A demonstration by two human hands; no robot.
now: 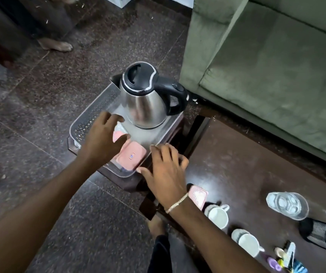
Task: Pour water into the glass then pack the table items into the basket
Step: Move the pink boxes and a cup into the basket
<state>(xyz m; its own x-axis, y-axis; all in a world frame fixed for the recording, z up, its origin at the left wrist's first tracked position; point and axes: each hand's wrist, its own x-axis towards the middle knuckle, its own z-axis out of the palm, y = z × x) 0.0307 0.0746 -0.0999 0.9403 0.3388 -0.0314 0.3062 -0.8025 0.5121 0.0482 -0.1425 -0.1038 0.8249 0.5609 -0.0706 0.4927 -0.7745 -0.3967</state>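
Hovering spread and empty over basket (pixel 91 123): left hand (pixel 101 140), right hand (pixel 167 170) at near rim. Kettle (pixel 146 101) upright, handle toward sofa (pixel 266 75), fills far end.

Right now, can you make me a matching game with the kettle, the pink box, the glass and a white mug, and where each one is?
Things:
1. kettle
2. pink box
3. glass
4. white mug

Places:
A. on the dark table, nearest the sofa
B. in the clear basket, at its near end, between the two hands
C. on the dark table, just right of the wrist with the bracelet
D. standing upright at the far end of the clear basket

Pairs: 1-D, 2-B, 3-A, 4-C
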